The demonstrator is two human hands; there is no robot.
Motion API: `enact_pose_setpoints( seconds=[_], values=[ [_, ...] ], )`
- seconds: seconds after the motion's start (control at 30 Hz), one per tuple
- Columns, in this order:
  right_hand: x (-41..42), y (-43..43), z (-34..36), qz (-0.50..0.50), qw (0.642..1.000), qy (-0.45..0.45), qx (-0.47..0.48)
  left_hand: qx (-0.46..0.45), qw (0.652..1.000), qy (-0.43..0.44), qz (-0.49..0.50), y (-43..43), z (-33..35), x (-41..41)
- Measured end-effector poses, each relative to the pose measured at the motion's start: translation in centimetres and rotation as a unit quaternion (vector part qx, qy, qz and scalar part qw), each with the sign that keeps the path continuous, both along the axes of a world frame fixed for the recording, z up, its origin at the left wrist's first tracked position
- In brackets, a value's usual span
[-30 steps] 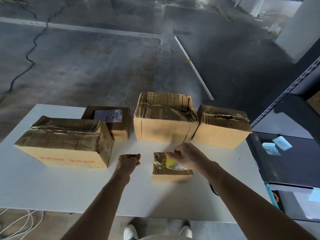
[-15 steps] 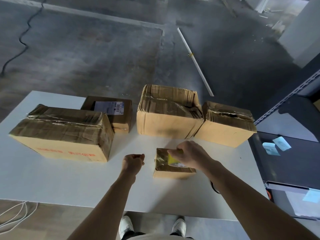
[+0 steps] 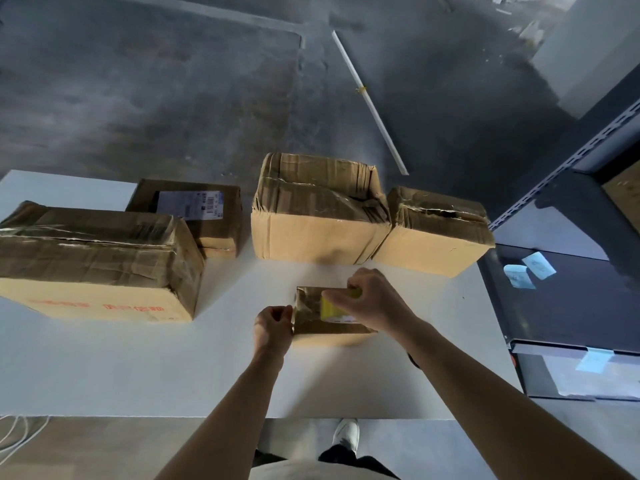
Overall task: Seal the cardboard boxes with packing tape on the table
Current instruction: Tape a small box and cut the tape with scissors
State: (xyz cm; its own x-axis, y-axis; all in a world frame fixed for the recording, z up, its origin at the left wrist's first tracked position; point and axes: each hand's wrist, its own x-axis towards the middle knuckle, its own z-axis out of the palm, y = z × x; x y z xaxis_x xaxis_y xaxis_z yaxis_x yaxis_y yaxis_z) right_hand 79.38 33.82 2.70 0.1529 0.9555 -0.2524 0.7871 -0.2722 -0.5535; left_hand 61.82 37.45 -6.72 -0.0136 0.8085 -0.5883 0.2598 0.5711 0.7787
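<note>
the small tape-wrapped brown cardboard box (image 3: 329,317) lies flat near the white counter (image 3: 138,368)'s front edge, long axis left to right. the left hand (image 3: 273,325) pinches its left edge; the right hand (image 3: 372,299) grips a yellow packing tape roll (image 3: 330,308) on top.

brown boxes (image 3: 318,233), yellow tape roll (image 3: 329,308), white table (image 3: 138,368)

— Left hand (image 3: 273,323)?
— Curled, thumb and fingertips pinched together, knuckles up, forearm extended.
— Right hand (image 3: 372,299)?
— Palm down, fingers bent, closed around a yellow roll (image 3: 329,308) beneath the fingertips; forearm extended.
</note>
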Motion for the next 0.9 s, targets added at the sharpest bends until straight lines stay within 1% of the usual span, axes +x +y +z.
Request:
enact_pose_setpoints(
  seconds=[0.07, 0.17, 0.2, 0.27, 0.4, 0.5, 0.53, 0.6, 0.67, 0.73, 0.8, 0.83, 0.9],
  values=[
    [0.6, -0.4, -0.5, -0.031, 0.999, 0.033, 0.002, 0.003, 1.0, 0.003, -0.004, 0.1, 0.0, 0.1],
    [1.1, -0.8, -0.1, -0.071, 0.985, 0.145, -0.061, 0.001, 1.0, 0.016, -0.024, 0.1, -0.2, 0.1],
    [1.1, -0.9, 0.0, -0.074, 0.98, 0.167, -0.075, -0.002, 0.999, 0.019, -0.03, 0.1, -0.3, 0.1],
    [1.1, -0.8, 0.1, -0.077, 0.978, 0.176, -0.082, -0.01, 0.999, 0.015, -0.036, 0.0, -0.6, 0.2],
    [1.2, -0.6, -0.5, -0.076, 0.981, 0.166, -0.071, -0.039, 0.999, -0.006, -0.037, 0.3, -0.8, 0.0],
    [1.4, -0.5, -0.5, -0.08, 0.979, 0.173, -0.075, -0.068, 0.996, 0.021, -0.058, 0.5, -0.8, -0.5],
    [1.4, -0.5, -0.5, -0.079, 0.979, 0.173, -0.078, -0.058, 0.996, 0.029, -0.067, 0.5, -0.7, -0.6],
    [1.4, -0.4, -0.3, -0.08, 0.979, 0.168, -0.085, 0.002, 0.997, 0.029, -0.069, 0.6, 0.0, -0.2],
    [1.2, -0.3, -0.1, -0.083, 0.98, 0.162, -0.085, 0.056, 0.995, 0.005, -0.077, 1.0, 1.5, 0.5],
    [1.1, -0.3, -0.2, -0.086, 0.981, 0.156, -0.077, 0.097, 0.986, -0.008, -0.134, 1.2, 2.4, 1.3],
    [1.3, -0.4, -0.3, -0.087, 0.981, 0.158, -0.074, 0.143, 0.97, 0.018, -0.194, 0.9, 2.0, 1.6],
    [1.5, -0.6, -0.3, -0.086, 0.98, 0.166, -0.072, 0.156, 0.966, 0.034, -0.205, 0.7, 1.5, 1.5],
    [2.0, -1.0, -0.3, -0.085, 0.976, 0.191, -0.063, 0.169, 0.964, 0.051, -0.198, 0.4, 0.2, 1.4]
  ],
)
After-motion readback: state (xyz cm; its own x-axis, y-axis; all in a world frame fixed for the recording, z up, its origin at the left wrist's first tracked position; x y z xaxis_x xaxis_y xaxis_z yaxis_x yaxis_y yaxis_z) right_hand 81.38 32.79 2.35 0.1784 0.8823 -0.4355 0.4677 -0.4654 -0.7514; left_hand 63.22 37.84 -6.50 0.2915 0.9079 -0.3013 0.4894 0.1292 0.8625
